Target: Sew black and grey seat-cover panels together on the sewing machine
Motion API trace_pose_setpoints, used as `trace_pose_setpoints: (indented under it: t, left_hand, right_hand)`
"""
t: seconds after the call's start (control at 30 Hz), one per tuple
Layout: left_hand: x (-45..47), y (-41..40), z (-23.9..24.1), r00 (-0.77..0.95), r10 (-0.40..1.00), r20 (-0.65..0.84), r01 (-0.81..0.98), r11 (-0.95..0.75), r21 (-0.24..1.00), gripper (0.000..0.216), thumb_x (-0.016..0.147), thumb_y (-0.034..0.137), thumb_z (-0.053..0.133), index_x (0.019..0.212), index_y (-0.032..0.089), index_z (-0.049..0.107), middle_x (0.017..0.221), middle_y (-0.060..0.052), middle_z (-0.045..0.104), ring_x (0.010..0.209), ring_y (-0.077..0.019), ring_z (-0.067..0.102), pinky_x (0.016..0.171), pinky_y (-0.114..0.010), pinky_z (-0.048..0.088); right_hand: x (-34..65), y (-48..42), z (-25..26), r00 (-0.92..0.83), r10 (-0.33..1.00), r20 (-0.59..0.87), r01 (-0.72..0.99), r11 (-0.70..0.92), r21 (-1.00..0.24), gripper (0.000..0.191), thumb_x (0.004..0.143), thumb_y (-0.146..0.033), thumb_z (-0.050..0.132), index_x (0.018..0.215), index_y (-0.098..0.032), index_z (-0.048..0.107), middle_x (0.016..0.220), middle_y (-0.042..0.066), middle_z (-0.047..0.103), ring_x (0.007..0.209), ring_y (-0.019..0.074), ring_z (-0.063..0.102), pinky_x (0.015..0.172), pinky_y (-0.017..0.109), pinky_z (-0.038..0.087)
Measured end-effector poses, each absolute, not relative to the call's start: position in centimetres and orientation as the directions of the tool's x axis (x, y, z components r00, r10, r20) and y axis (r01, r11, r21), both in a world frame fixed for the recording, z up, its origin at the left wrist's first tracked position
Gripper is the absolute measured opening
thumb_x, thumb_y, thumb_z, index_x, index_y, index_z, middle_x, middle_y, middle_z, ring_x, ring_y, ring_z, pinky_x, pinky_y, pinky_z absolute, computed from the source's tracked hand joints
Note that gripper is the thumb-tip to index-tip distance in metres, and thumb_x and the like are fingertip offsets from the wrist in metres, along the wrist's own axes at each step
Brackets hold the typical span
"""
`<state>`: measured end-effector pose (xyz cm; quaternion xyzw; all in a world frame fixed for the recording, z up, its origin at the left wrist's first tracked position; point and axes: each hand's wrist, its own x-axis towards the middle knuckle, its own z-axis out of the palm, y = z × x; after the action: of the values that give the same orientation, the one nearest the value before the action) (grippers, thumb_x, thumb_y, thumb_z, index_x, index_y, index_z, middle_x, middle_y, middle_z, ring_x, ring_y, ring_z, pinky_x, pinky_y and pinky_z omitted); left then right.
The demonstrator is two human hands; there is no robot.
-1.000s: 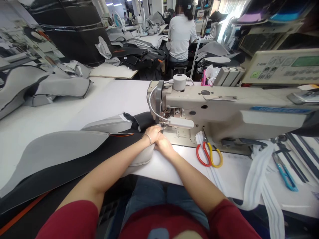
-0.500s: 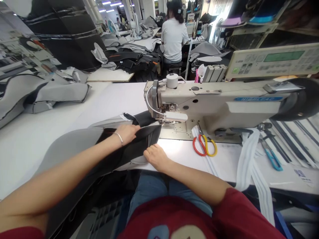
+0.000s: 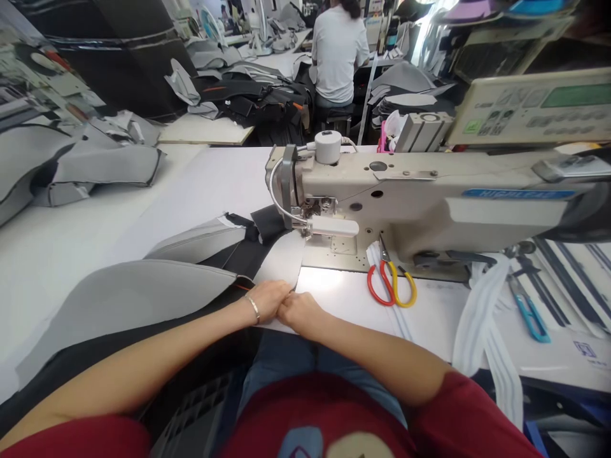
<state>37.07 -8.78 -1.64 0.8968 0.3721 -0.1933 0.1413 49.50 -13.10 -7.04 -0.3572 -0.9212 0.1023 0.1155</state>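
My left hand [image 3: 267,301], with a silver bangle on the wrist, pinches the edge of a large grey padded fabric panel [image 3: 124,312] at the table's front edge. My right hand [image 3: 298,312] sits right beside it, fingers closed on the same layered edge below a pale grey panel tip [image 3: 281,257]. Black fabric [image 3: 241,259] lies under and behind these layers. It runs towards the presser foot [image 3: 305,228] of the cream sewing machine [image 3: 405,197], a short way beyond my hands. The layers' exact join is hidden by my fingers.
Red-and-yellow scissors [image 3: 391,283] and white strips [image 3: 482,312] lie right of the machine, with blue thread snips [image 3: 527,315] further right. Grey panels [image 3: 90,165] are piled at left. A seated co-worker [image 3: 337,57] faces away beyond the white table [image 3: 200,184].
My hands have come together at the panel edge, having been apart half a second ago. The black layer no longer folds over the top, and a pale grey face now shows.
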Motion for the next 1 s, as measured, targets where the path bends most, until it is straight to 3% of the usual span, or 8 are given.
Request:
trace_pose_setpoints:
  t: [0.2,0.5,0.7,0.87,1.0]
  left_hand:
    - [38.4,-6.8,-1.6,0.611,0.637,-0.470,0.756,-0.646,0.107,0.020,0.077,0.021,0.039,0.089,0.015,0.053,0.086,-0.008,0.059,0.081,-0.0218,0.056,0.068,-0.030,0.043]
    - [40.4,-4.1,-0.8,0.559,0.676,-0.480,0.787,-0.615,0.052,0.022,0.073,0.022,0.043,0.090,0.017,0.055,0.092,-0.009,0.059,0.082,-0.0224,0.057,0.067,-0.030,0.044]
    - [41.1,-1.8,-1.0,0.574,0.693,-0.437,0.776,-0.631,0.018,0.021,0.070,0.022,0.046,0.086,0.016,0.057,0.090,-0.009,0.061,0.081,-0.0224,0.058,0.067,-0.029,0.044]
    - [41.9,-0.1,-1.7,0.562,0.724,-0.399,0.783,-0.621,-0.025,0.021,0.070,0.026,0.047,0.085,0.016,0.058,0.090,-0.009,0.060,0.080,-0.0230,0.057,0.067,-0.030,0.043]
    - [42.2,0.0,-1.7,0.568,0.781,-0.259,0.802,-0.596,-0.039,0.025,0.075,0.027,0.041,0.092,0.016,0.057,0.096,-0.009,0.059,0.085,-0.0222,0.056,0.075,-0.032,0.040]
  right_hand:
    - [50.5,-10.7,-7.3,-0.706,0.699,0.117,0.656,0.707,-0.266,0.021,0.085,-0.020,0.038,0.080,-0.014,0.058,0.078,0.007,0.062,0.071,0.0148,0.054,0.050,0.022,0.037]
    - [51.7,-7.5,-8.5,-0.654,0.726,0.211,0.683,0.687,-0.248,0.021,0.083,-0.024,0.041,0.075,-0.015,0.059,0.076,0.005,0.062,0.071,0.0128,0.054,0.051,0.021,0.034]
    - [52.6,-5.5,-7.8,-0.632,0.755,0.178,0.714,0.656,-0.244,0.022,0.083,-0.025,0.041,0.073,-0.016,0.058,0.074,0.004,0.062,0.069,0.0118,0.054,0.054,0.021,0.034]
    - [53.3,-4.1,-7.5,-0.584,0.783,0.216,0.715,0.622,-0.319,0.022,0.081,-0.025,0.045,0.066,-0.014,0.058,0.077,0.006,0.062,0.072,0.0114,0.053,0.058,0.019,0.034]
    - [53.9,-3.4,-7.1,-0.538,0.806,0.249,0.723,0.592,-0.355,0.021,0.081,-0.021,0.043,0.068,-0.012,0.058,0.079,0.007,0.062,0.074,0.0117,0.054,0.063,0.019,0.036]
